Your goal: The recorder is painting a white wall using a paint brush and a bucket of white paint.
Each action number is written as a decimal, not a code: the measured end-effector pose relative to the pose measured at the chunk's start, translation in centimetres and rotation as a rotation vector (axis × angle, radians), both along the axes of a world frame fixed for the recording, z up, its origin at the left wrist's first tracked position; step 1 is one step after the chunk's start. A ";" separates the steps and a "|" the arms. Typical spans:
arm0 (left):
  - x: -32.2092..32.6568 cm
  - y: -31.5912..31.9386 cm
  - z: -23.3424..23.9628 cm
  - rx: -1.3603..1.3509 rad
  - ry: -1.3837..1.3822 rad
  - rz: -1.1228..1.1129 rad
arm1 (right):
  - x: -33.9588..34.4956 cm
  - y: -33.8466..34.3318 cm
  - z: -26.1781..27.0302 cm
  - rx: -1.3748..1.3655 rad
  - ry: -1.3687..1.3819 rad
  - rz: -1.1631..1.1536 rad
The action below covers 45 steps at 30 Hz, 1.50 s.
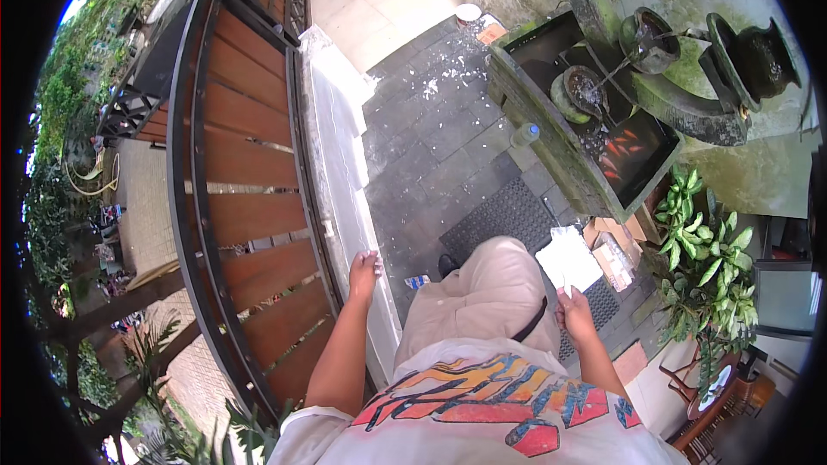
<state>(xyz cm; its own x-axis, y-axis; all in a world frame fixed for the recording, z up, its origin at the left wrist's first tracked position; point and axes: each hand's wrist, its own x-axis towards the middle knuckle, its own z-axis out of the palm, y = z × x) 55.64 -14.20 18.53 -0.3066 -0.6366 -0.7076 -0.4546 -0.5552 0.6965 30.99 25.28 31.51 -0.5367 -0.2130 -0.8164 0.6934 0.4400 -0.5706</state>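
My right hand point(572, 311) grips the narrow white end of a flat, squarish white board point(568, 261), which is held out beside my right knee. Its upper edge looks ragged and bright. My left hand point(366, 271) is raised over the low white-coated ledge point(339, 155), fingers curled, with whitish smears on them. Whether anything small sits inside those fingers is hidden. Below my hands are my beige trousers point(478, 297) and one dark shoe point(447, 265) on the grey paving.
A slatted wood-and-metal gate point(252, 165) runs along the left. White flakes point(431, 86) litter the paving near a white tub point(468, 13). A plastic bottle point(524, 135) stands by a stone fish pond point(549, 148). A rubber mat point(497, 219), cardboard point(620, 232) and leafy plants point(704, 252) lie right.
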 end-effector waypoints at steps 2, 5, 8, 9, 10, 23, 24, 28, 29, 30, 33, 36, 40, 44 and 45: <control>-6.1 -4.6 3.9 -0.011 0.014 -0.130 | -2.5 -3.8 -0.4 0.007 0.043 0.080; -13.7 -11.1 7.6 -0.023 0.059 -0.322 | -7.7 -11.2 -2.0 0.056 0.076 0.145; -17.9 -17.0 8.1 -0.061 0.118 -0.543 | -13.1 -19.1 -4.1 0.039 0.078 0.112; -18.5 -19.1 6.7 -0.058 0.118 -0.544 | -15.6 -21.5 -5.6 0.014 0.077 0.111; -18.2 -21.3 4.8 -0.060 0.051 -0.486 | -17.5 -23.7 -7.2 0.020 0.068 0.106; -14.4 -36.5 -7.5 0.595 -0.017 0.125 | -41.0 -48.3 -7.4 0.064 0.094 0.126; -16.4 -38.9 -8.9 0.589 -0.011 0.111 | -42.2 -49.6 -8.8 0.068 0.099 0.099; -27.4 -48.7 -14.2 0.373 -0.258 -0.015 | -45.6 -55.0 -15.0 0.049 0.149 -0.078; -30.0 -51.5 -15.4 0.313 -0.269 -0.044 | -46.1 -56.0 -15.9 0.043 0.155 -0.134; -32.7 -54.6 -16.6 0.253 -0.280 -0.071 | -47.0 -57.2 -17.2 0.057 0.172 -0.185; -40.4 -61.5 -17.7 0.169 -0.188 -0.160 | -49.8 -59.4 -19.2 0.028 0.083 -0.318; -51.0 -65.6 -13.9 0.119 -0.102 -0.203 | -52.5 -61.5 -20.3 0.038 0.094 -0.406; -61.0 -71.8 -13.9 0.017 -0.049 -0.399 | -57.0 -65.9 -23.9 -0.047 0.069 -0.523; -72.2 -77.1 -18.1 0.007 -0.054 -0.436 | -61.6 -69.7 -30.4 -0.146 0.001 -0.633; -76.3 -78.5 -20.1 0.000 -0.063 -0.424 | -63.2 -70.8 -32.9 -0.163 0.002 -0.660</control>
<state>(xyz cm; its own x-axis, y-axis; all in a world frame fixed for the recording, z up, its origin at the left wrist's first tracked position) -20.67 -92.75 -1.58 -0.4976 -0.4632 -0.7333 -0.6844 -0.3097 0.6600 -32.25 -45.47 -1.41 -0.5982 0.0397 -0.8004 0.7858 -0.1667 -0.5956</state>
